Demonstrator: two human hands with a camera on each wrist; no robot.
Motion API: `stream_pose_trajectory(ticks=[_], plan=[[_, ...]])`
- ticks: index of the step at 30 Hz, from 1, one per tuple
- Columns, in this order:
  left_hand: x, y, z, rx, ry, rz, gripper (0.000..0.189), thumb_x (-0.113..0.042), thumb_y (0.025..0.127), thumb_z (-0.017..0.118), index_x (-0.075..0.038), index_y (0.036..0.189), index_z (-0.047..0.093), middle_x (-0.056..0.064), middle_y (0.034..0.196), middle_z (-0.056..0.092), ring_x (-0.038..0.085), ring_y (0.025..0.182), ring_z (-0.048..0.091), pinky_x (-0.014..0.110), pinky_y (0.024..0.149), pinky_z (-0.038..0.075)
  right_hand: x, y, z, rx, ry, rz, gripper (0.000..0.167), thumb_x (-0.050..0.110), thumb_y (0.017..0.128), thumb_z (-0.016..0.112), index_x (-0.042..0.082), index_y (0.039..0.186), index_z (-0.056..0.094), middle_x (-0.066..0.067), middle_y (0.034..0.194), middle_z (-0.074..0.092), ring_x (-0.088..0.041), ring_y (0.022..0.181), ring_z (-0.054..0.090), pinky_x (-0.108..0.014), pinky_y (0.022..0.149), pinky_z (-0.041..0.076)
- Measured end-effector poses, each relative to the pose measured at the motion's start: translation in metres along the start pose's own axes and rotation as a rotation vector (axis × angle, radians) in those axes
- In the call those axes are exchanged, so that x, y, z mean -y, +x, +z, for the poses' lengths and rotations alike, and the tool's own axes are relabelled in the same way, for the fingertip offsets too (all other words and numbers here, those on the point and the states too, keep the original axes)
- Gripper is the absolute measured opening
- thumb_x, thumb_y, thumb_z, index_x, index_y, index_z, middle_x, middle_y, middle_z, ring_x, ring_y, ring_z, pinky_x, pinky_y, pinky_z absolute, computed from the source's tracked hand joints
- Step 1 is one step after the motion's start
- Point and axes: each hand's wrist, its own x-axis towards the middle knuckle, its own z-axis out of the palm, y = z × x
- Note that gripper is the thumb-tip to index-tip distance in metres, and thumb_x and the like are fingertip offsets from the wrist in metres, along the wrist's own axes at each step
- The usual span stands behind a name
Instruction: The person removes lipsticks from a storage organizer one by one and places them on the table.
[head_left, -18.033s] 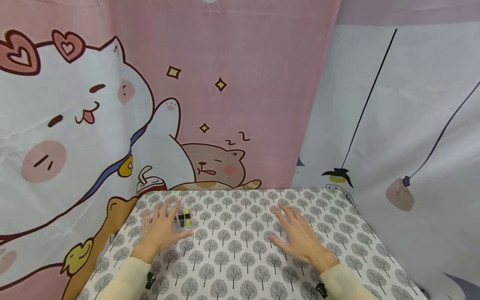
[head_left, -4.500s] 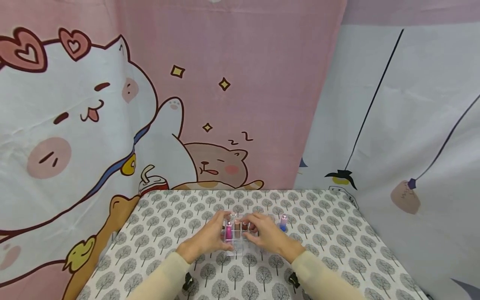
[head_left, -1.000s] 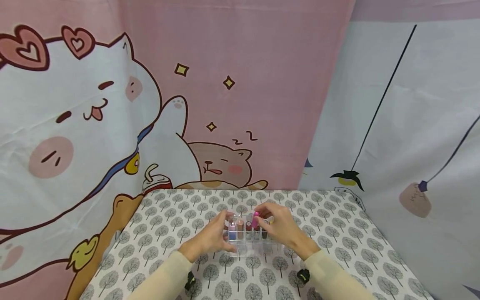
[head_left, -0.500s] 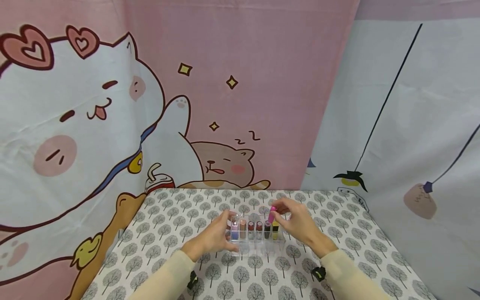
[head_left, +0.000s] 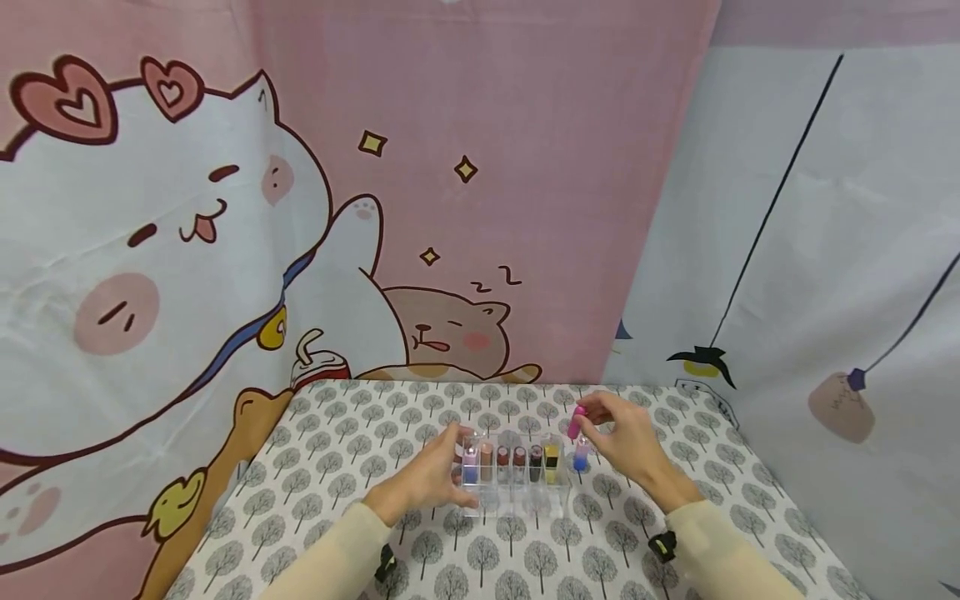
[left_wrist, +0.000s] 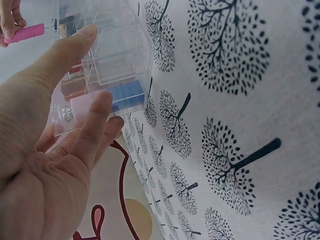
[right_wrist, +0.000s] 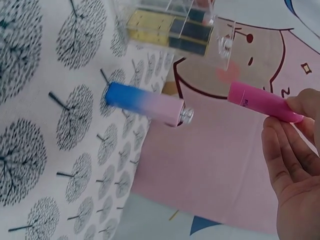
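A clear acrylic organizer (head_left: 512, 492) stands on the tree-print tablecloth, with several lipsticks upright in its back row. My left hand (head_left: 457, 468) holds its left end between thumb and fingers; the left wrist view shows the fingers (left_wrist: 89, 125) against the organizer (left_wrist: 117, 55). My right hand (head_left: 583, 421) pinches a pink tube (head_left: 575, 422) in the air just right of the organizer. A blue-to-pink bottle (head_left: 581, 457) with a small silver neck stands on the cloth right under it. The right wrist view shows the pink tube (right_wrist: 262, 102), the bottle (right_wrist: 145, 106) and the organizer's end (right_wrist: 175, 27).
The table (head_left: 360, 433) is covered by a grey tree-print cloth and sits in a corner. A pink cartoon-cat curtain (head_left: 375, 208) hangs behind and to the left, a pale curtain (head_left: 787, 250) to the right. The table's right edge (head_left: 757, 467) is near my right arm.
My right hand has carried the pink tube from above the organizer's middle to the right, past its right end, to above the blue-pink bottle. My left hand has stayed on the organizer.
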Motion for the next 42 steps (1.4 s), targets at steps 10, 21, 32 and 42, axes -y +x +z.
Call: stream_pose_trajectory(ticks=[10, 21, 32, 42], plan=[[0.000, -0.003, 0.001, 0.003, -0.015, -0.004, 0.116, -0.018, 0.078, 0.111, -0.010, 0.169, 0.040, 0.014, 0.144, 0.067, 0.027, 0.120, 0.074, 0.029, 0.089, 0.069, -0.019, -0.009, -0.005, -0.035, -0.024, 0.046, 0.027, -0.003, 0.097, 0.092, 0.005, 0.121, 0.081, -0.003, 0.099, 0.086, -0.018, 0.086, 0.083, -0.030, 0.080, 0.073], [0.001, -0.001, -0.001, 0.008, -0.002, -0.003, 0.118, -0.019, 0.078, 0.111, -0.007, 0.170, 0.038, 0.016, 0.143, 0.068, 0.020, 0.115, 0.074, 0.028, 0.089, 0.068, -0.041, -0.018, -0.007, -0.047, -0.046, 0.076, 0.026, -0.005, 0.096, 0.091, 0.003, 0.118, 0.080, -0.002, 0.096, 0.085, -0.019, 0.085, 0.082, -0.039, 0.080, 0.075], [0.000, 0.000, 0.000, 0.006, 0.020, 0.001, 0.118, -0.020, 0.078, 0.111, -0.006, 0.170, 0.038, 0.013, 0.144, 0.067, 0.021, 0.116, 0.074, 0.028, 0.090, 0.068, -0.052, -0.033, -0.004, -0.017, -0.062, 0.127, 0.026, -0.004, 0.094, 0.092, 0.004, 0.116, 0.080, -0.003, 0.096, 0.085, -0.019, 0.084, 0.082, -0.029, 0.078, 0.073], [0.000, 0.000, 0.001, 0.017, -0.024, 0.003, 0.117, -0.017, 0.079, 0.111, -0.006, 0.169, 0.037, 0.016, 0.144, 0.066, 0.032, 0.116, 0.077, 0.025, 0.086, 0.067, -0.056, -0.040, 0.001, 0.045, -0.052, 0.205, 0.022, -0.001, 0.097, 0.092, 0.008, 0.113, 0.081, 0.002, 0.096, 0.084, -0.013, 0.087, 0.079, -0.029, 0.081, 0.073]])
